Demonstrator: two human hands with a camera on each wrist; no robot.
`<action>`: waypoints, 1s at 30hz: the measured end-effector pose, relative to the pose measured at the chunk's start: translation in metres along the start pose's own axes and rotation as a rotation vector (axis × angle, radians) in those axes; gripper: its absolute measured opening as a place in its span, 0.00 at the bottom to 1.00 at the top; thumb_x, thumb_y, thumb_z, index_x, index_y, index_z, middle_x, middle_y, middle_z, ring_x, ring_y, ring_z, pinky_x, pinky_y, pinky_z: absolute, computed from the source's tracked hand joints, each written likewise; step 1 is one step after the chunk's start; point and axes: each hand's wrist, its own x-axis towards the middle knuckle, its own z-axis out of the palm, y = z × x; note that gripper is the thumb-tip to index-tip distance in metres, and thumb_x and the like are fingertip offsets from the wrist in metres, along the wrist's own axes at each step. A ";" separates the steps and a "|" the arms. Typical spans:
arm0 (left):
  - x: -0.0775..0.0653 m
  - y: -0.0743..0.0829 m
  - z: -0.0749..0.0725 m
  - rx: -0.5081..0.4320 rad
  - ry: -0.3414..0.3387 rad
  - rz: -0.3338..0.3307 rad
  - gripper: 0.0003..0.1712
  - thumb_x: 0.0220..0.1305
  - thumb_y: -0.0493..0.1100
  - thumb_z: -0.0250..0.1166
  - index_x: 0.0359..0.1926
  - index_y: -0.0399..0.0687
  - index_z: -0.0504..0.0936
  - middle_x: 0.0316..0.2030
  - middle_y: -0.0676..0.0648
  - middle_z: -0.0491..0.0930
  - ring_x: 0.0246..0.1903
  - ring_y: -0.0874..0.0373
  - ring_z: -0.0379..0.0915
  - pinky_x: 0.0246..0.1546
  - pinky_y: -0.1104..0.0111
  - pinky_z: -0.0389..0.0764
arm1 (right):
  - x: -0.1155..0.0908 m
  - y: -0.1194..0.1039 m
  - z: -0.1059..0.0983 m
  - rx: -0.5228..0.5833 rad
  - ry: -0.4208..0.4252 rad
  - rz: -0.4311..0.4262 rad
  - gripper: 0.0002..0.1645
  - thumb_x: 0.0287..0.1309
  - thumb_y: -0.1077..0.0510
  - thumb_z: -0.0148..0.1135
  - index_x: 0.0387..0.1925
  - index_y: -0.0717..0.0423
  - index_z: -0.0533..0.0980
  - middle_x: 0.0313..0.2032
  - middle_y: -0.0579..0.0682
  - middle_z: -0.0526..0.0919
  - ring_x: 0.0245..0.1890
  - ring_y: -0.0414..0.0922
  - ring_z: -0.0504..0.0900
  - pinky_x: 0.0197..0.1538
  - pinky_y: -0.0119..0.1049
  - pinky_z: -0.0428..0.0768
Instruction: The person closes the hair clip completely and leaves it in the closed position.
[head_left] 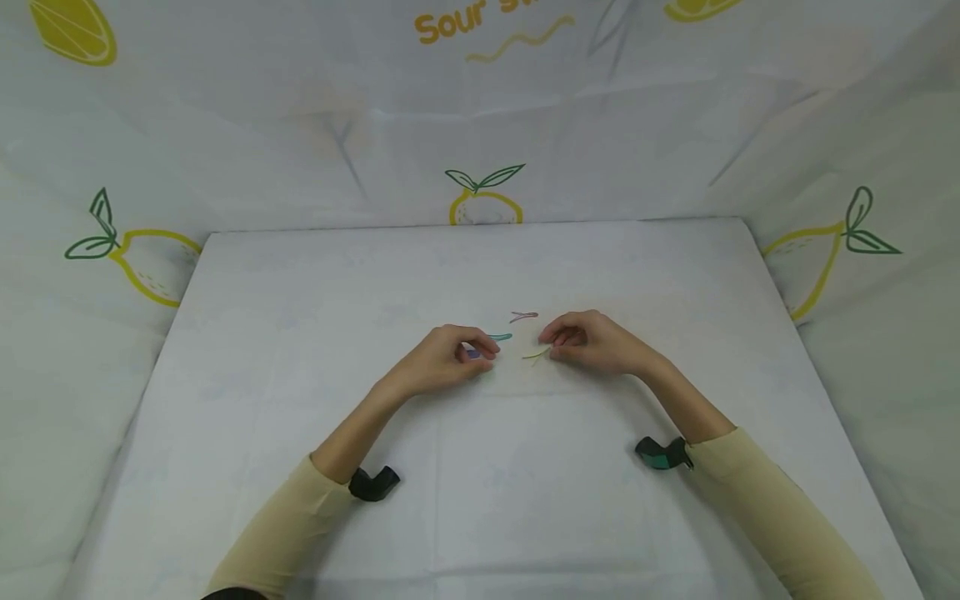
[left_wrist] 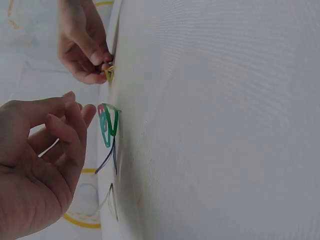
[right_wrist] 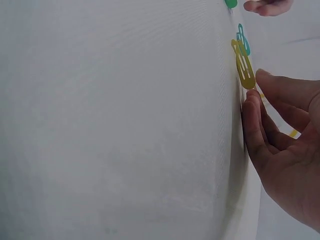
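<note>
A yellow snap hair clip [head_left: 536,354] [right_wrist: 245,70] stands with its prongs spread apart. My right hand [head_left: 596,343] pinches its rounded end between thumb and fingertips, close over the table. Across from it, my left hand [head_left: 446,358] [left_wrist: 50,145] hovers with its fingers loosely bent and nothing between them. Beside its fingertips in the left wrist view are a green clip [left_wrist: 115,125] and a teal clip [left_wrist: 104,131]. From above, a purple clip [head_left: 472,353] is partly hidden by the left fingers. A pink clip [head_left: 523,316] lies farther back.
Another thin, pale clip [left_wrist: 112,200] stands low in the left wrist view. A white cloth covers the table [head_left: 480,483], and white sheets with printed lemons [head_left: 486,208] hang around its back and sides. Each wrist bears a small dark camera mount [head_left: 375,483].
</note>
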 end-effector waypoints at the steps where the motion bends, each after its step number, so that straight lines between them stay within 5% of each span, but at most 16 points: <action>1: 0.001 0.000 0.001 -0.007 -0.003 -0.007 0.12 0.73 0.39 0.71 0.54 0.42 0.90 0.48 0.44 0.92 0.25 0.63 0.76 0.34 0.73 0.78 | 0.000 0.000 0.000 0.000 0.000 0.000 0.14 0.69 0.63 0.72 0.54 0.62 0.86 0.48 0.56 0.91 0.45 0.44 0.86 0.51 0.27 0.82; 9: 0.008 0.003 0.009 -0.043 -0.016 -0.048 0.12 0.74 0.39 0.71 0.54 0.40 0.89 0.49 0.42 0.91 0.22 0.64 0.75 0.24 0.71 0.75 | 0.000 0.001 0.001 0.020 0.000 0.004 0.13 0.70 0.62 0.72 0.53 0.61 0.87 0.51 0.57 0.92 0.44 0.44 0.85 0.51 0.27 0.82; 30: 0.024 0.014 0.028 -0.033 -0.007 -0.090 0.10 0.74 0.38 0.69 0.53 0.40 0.89 0.46 0.43 0.91 0.15 0.61 0.77 0.19 0.71 0.74 | 0.002 -0.002 0.001 0.021 0.004 0.036 0.09 0.72 0.64 0.69 0.49 0.60 0.88 0.49 0.58 0.92 0.40 0.39 0.84 0.48 0.27 0.81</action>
